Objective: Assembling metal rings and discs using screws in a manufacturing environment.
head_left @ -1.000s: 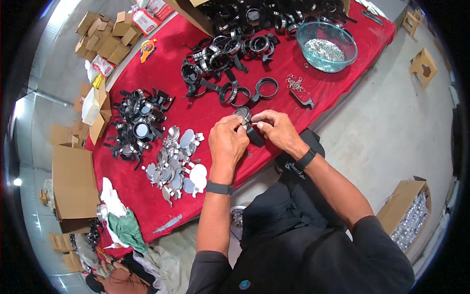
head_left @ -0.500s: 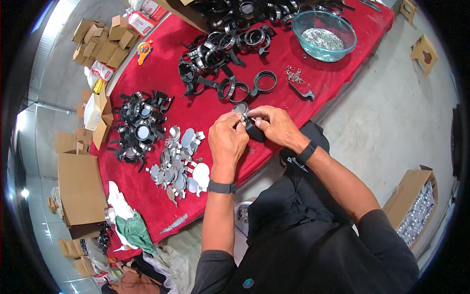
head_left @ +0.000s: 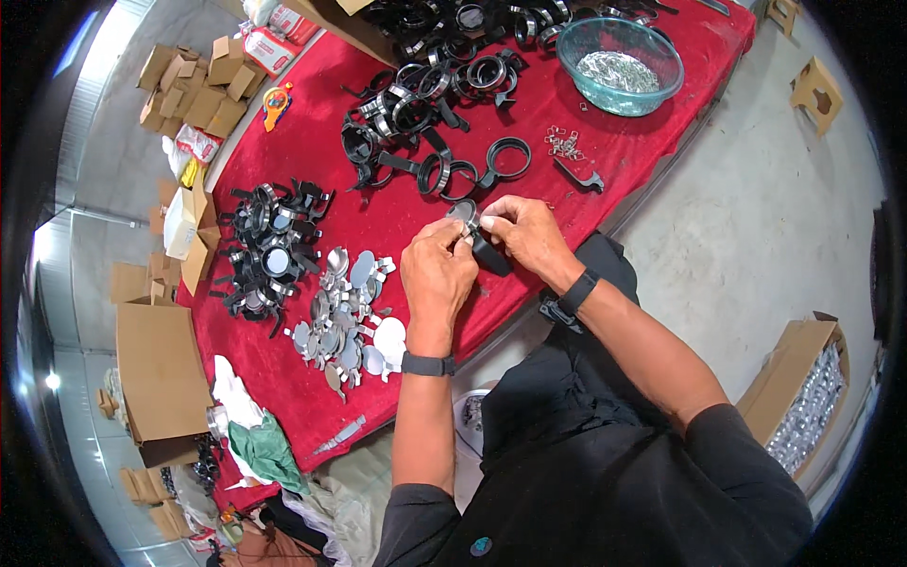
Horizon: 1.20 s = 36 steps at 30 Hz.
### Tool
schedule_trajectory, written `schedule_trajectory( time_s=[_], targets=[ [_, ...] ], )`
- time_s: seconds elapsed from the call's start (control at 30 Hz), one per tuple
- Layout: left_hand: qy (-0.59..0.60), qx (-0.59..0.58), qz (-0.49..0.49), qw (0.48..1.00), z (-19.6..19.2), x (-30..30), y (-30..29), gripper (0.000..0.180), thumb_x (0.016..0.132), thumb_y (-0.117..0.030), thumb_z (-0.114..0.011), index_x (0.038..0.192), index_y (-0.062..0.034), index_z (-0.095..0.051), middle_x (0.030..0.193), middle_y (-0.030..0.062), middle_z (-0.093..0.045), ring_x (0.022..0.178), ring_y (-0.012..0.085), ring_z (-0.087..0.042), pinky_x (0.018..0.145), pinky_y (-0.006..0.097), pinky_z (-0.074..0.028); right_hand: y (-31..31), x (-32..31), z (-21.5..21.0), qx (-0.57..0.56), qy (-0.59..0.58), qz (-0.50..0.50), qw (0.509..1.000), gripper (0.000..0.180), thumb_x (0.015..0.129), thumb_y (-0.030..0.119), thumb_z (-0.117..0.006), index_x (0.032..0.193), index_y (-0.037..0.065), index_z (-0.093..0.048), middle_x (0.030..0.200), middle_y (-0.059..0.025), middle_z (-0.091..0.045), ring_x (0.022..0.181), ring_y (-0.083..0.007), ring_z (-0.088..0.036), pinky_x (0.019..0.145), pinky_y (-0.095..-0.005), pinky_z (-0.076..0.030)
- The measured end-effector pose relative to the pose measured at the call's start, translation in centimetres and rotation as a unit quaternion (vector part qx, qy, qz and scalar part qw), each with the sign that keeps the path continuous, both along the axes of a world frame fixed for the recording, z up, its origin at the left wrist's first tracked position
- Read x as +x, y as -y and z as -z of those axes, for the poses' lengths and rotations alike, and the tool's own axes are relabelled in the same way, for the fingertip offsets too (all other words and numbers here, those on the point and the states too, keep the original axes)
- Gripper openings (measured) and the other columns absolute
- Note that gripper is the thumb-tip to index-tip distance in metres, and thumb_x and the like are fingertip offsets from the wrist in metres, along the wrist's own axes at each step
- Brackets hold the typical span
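At the table's near edge my left hand is closed on a black ring-shaped part with a handle. A round grey metal disc sits at the top of this part, by my left fingertips. Beside the disc, my right hand is closed in a pinch, thumb against forefinger. What lies between those fingertips is too small to make out. Left of my left hand is a pile of loose metal discs with tabs. Ahead of my hands lie black rings with handles.
A teal see-through bowl of small metal pieces stands far right, with a few metal clips nearer. Black parts fitted with discs are heaped left on the red cloth. An open carton stands at the left edge.
My right fingertips have shifted slightly upward beside the disc, and the hand has drawn into a tighter pinch. My left hand keeps its hold on the black part.
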<state>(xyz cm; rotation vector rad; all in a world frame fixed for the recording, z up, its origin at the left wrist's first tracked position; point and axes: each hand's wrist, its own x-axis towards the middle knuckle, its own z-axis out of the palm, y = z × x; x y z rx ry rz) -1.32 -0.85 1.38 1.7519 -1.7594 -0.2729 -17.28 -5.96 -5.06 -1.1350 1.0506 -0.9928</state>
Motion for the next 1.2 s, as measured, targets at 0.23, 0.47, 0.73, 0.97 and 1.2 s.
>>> schedule_trajectory(
  time_s=[0.23, 0.47, 0.73, 0.97, 1.2],
  targets=[
    [0.013, -0.014, 0.004, 1.000, 0.1, 0.0, 0.1, 0.025, 0.088, -0.008, -0.070, 0.107, 0.0019, -0.083, 0.116, 0.0220, -0.081, 0.106, 0.0414, -0.078, 0.098, 0.047, -0.061, 0.3, 0.6, 0.3, -0.066, -0.082, 0.007, 0.994, 0.031, 0.096, 0.024, -0.076, 0.108, -0.003, -0.081, 0.099, -0.0218, -0.082, 0.092, -0.0308, -0.080, 0.085, -0.0426, -0.060],
    [0.020, -0.019, 0.007, 1.000, 0.2, 0.1, 0.1, 0.027, 0.086, -0.007, -0.069, 0.107, 0.0019, -0.084, 0.116, 0.0224, -0.080, 0.106, 0.0421, -0.078, 0.098, 0.048, -0.061, 0.4, 0.6, -0.4, -0.069, -0.109, -0.004, 0.992, 0.031, 0.096, 0.024, -0.076, 0.107, -0.004, -0.081, 0.097, -0.0231, -0.081, 0.090, -0.0309, -0.080, 0.084, -0.0442, -0.060],
    [0.031, -0.008, 0.002, 0.999, -0.2, -0.2, 0.0, 0.026, 0.089, -0.006, -0.070, 0.109, 0.0035, -0.082, 0.113, 0.0245, -0.081, 0.104, 0.0397, -0.080, 0.098, 0.044, -0.062, 1.1, 0.6, 0.0, -0.049, -0.092, -0.030, 0.994, 0.031, 0.096, 0.024, -0.077, 0.105, -0.005, -0.081, 0.095, -0.0239, -0.081, 0.089, -0.0319, -0.080, 0.083, -0.0454, -0.060],
    [0.024, -0.020, -0.010, 0.999, 0.3, -0.3, 0.1, 0.026, 0.089, -0.006, -0.070, 0.110, 0.0027, -0.083, 0.114, 0.0247, -0.081, 0.104, 0.0391, -0.080, 0.098, 0.043, -0.062, 1.2, 0.9, 0.2, -0.042, -0.122, -0.022, 0.991, 0.030, 0.095, 0.026, -0.078, 0.103, -0.003, -0.081, 0.094, -0.0238, -0.080, 0.089, -0.0320, -0.080, 0.082, -0.0454, -0.060],
    [-0.080, 0.011, -0.025, 0.996, 1.0, 0.2, -0.1, 0.027, 0.091, -0.006, -0.075, 0.116, 0.0011, -0.083, 0.119, 0.0231, -0.081, 0.103, 0.0330, -0.081, 0.095, 0.039, -0.062, 1.1, 0.6, 0.5, -0.066, -0.129, -0.011, 0.989, 0.031, 0.093, 0.027, -0.079, 0.103, -0.002, -0.082, 0.094, -0.0235, -0.080, 0.089, -0.0333, -0.080, 0.083, -0.0460, -0.060]
  ],
)
